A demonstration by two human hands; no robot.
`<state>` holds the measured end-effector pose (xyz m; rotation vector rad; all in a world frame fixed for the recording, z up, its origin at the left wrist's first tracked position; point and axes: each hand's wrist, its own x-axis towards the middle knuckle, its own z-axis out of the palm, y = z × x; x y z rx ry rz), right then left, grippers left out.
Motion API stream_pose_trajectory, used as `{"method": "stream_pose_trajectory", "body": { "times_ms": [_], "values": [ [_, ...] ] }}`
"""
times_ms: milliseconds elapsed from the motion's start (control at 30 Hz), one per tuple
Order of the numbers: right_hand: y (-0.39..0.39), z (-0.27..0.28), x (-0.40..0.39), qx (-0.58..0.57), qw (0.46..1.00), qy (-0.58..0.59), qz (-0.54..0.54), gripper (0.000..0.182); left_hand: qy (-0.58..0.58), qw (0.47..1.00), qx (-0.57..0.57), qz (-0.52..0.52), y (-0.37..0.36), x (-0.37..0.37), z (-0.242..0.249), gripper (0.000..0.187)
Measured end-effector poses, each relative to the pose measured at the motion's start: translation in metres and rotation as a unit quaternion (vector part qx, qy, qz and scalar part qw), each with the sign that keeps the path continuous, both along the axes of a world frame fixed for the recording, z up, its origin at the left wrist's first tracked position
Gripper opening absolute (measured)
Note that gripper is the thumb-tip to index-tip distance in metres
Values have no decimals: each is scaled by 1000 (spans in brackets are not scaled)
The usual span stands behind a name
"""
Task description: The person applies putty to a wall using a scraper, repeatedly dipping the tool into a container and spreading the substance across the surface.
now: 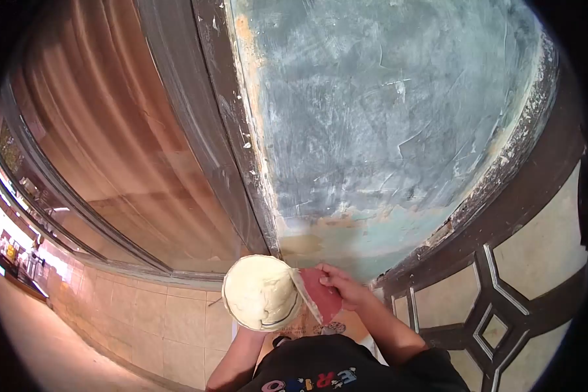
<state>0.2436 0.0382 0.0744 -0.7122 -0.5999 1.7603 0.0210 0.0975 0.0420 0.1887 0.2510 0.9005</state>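
A round bowl [225, 298] is heaped with creamy pale-yellow putty [256, 287]. My left forearm [236, 359] runs up beneath it; the left hand supports the bowl from below, its fingers hidden. Held in my right hand [342, 285] is a flat red putty scraper [321, 297], fingers closed around its right side. A pale smear of putty lines the scraper's left edge, which meets the bowl's right rim. Ahead stands a wall panel [379, 117] of patchy blue-grey, streaked with white filler marks.
Dark wooden frame [206, 117] borders the wall on the left, beside glass with an orange-brown curtain [111, 124]. A dark door with pale panels [447, 297] stands right. Beige tiles [144, 313] cover the floor. Furniture [29, 264] sits far left.
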Motion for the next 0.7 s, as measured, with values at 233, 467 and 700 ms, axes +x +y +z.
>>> {"method": "stream_pose_trajectory", "body": {
  "times_ms": [233,467,700],
  "values": [
    [18,2,10,-53,997,-38,-38,26,-55,997,-34,-42,-14,17,8,53],
    [25,-25,40,-43,959,-193,-205,19,-44,997,13,-56,-16,20,-55,58],
    [-11,10,60,163,863,-352,-323,26,20,996,81,-7,-21,28,-5,57]
  ]
}}
